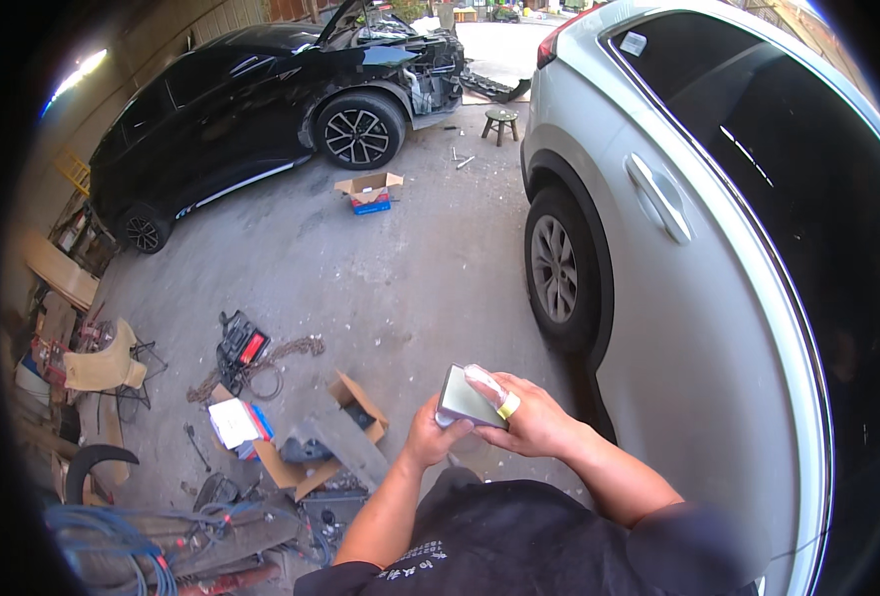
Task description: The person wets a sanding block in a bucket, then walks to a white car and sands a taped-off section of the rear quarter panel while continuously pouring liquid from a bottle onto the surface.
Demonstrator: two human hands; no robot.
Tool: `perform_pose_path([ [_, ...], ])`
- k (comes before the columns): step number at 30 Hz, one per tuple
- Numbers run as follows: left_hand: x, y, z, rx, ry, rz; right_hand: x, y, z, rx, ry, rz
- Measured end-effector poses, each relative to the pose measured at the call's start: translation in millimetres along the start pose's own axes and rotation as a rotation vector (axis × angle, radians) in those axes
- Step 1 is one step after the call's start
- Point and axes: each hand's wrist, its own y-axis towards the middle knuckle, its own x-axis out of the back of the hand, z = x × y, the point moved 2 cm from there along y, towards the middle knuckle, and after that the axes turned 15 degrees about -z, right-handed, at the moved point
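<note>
Close in front of my body, I hold a flat rectangular block (467, 399) with a pale grey-green top. Its exact kind is not clear. My left hand (427, 434) is closed round its left side, thumb along the near edge. My right hand (536, 419) grips the right side. One right digit lies over the top face, with a whitish wrapping and a yellow band (508, 404) on it. Beside my right arm stands a white car, its rear door (678, 338) and rear wheel (556, 260) nearest.
A black car (231, 109) with its front end stripped stands at the far left. On the concrete floor are an open carton (368, 191), a small stool (500, 123), a black-and-red tool (243, 343) and a chain. Boxes, blue hoses (112, 536) and a chair (107, 363) crowd the left.
</note>
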Motion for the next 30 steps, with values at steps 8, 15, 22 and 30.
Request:
perform_pose_path([
  [8, 17.7, 202.1, -22.4, -0.107, 0.208, 0.118, 17.1, 155.3, -94.5, 0.003, 0.0, -0.044],
  [15, 26.3, 371.4, 16.4, -0.06, 0.147, 0.11, 8.0, 264.7, -241.4, -0.033, 0.084, 0.014],
  [22, 20.6, 536.9, -0.1, -0.101, 0.244, 0.025, 33.5, 406.7, -344.1, -0.01, 0.03, 0.117],
  [30, 63.1, 698.9, 14.8, -0.185, 0.287, -0.047, -4.3, 549.5, -452.5, 0.062, 0.028, 0.144],
])
